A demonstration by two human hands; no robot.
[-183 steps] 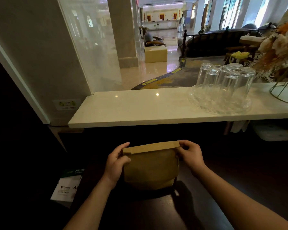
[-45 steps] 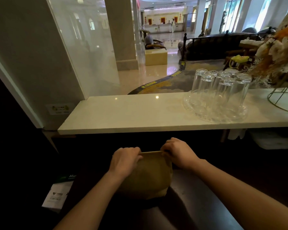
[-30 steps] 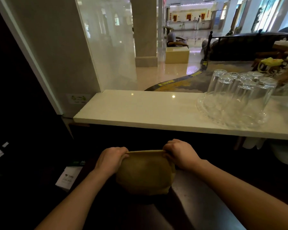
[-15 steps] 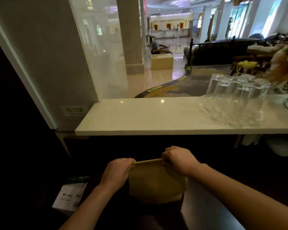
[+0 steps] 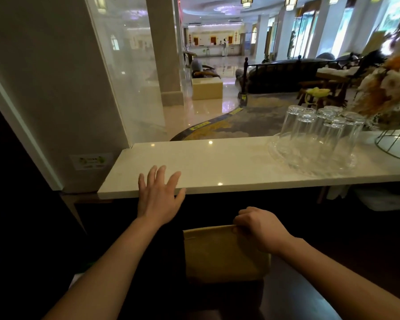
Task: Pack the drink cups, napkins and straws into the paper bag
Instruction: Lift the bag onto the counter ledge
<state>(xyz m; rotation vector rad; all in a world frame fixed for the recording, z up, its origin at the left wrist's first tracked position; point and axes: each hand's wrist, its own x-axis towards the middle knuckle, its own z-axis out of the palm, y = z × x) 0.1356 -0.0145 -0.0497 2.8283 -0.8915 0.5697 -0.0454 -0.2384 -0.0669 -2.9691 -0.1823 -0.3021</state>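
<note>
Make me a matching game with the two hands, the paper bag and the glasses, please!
Things:
1. left hand
2. right hand
3. paper bag
4. glasses

States:
A. upside down on the clear tray
B. pinching the bag's top edge
C. open, fingers spread, at the white counter edge
D. brown, standing on the dark worktop

Pairs: 1-C, 2-B, 3-D, 4-A

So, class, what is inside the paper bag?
Nothing inside shows: the paper bag has its top closed, gripped at one corner by the right hand. Any contents are hidden by its brown paper walls.
</note>
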